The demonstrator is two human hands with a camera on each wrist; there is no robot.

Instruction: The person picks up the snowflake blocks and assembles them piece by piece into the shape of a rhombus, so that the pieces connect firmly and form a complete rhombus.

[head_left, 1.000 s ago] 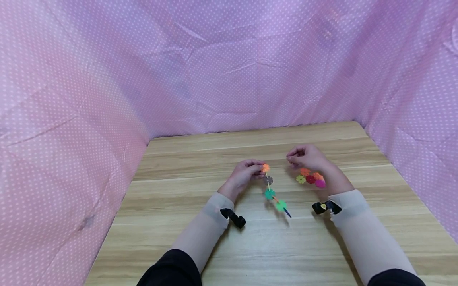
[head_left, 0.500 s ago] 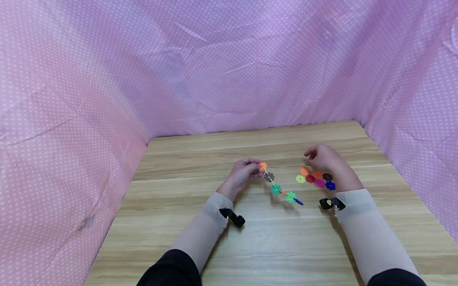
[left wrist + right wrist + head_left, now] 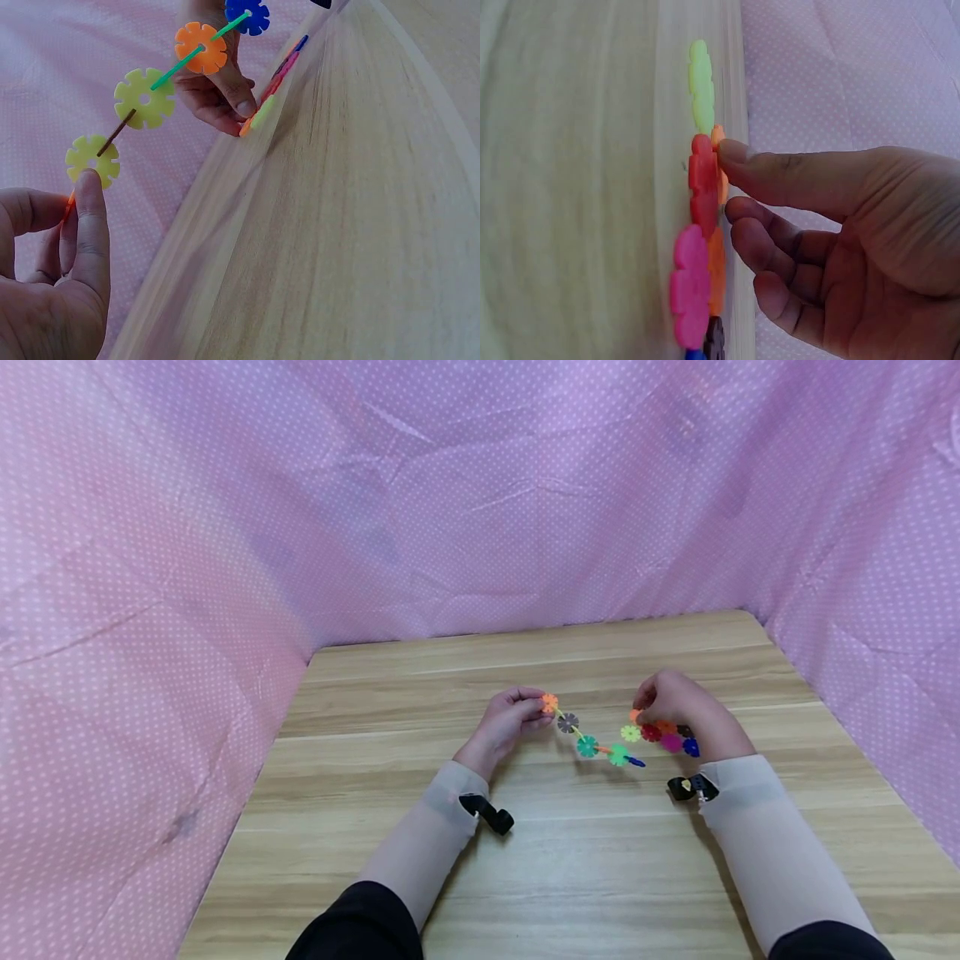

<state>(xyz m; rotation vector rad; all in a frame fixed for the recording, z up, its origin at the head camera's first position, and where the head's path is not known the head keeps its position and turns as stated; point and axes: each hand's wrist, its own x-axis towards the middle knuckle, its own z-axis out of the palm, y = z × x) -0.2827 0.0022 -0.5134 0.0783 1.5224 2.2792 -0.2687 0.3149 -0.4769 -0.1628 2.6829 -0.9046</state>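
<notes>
My left hand [image 3: 504,727] pinches the orange end of a chain of notched plastic snowflake discs [image 3: 587,746]. Slotted together crosswise, the chain's discs slant down to the right above the table and end in a blue disc [image 3: 248,15]. To the right, my right hand [image 3: 681,703] reaches down over a group of loose discs. Its thumb touches an orange disc [image 3: 718,133], with the other fingertips close to that disc's edge. Around it lie a yellow disc [image 3: 631,734], a red disc [image 3: 651,732], a magenta disc [image 3: 671,742], a second orange disc [image 3: 716,270], and brown and blue ones.
The wood-grain table [image 3: 420,693] lies under both hands. Pink dotted cloth [image 3: 480,510] hangs behind it and along both sides. A black strap [image 3: 487,814] with a camera mount sits on the left wrist, and another black strap [image 3: 693,787] on the right.
My right hand has moved right, then lowered onto the loose discs. The held chain has swung up and to the right at its blue end, while the left hand has barely moved.
</notes>
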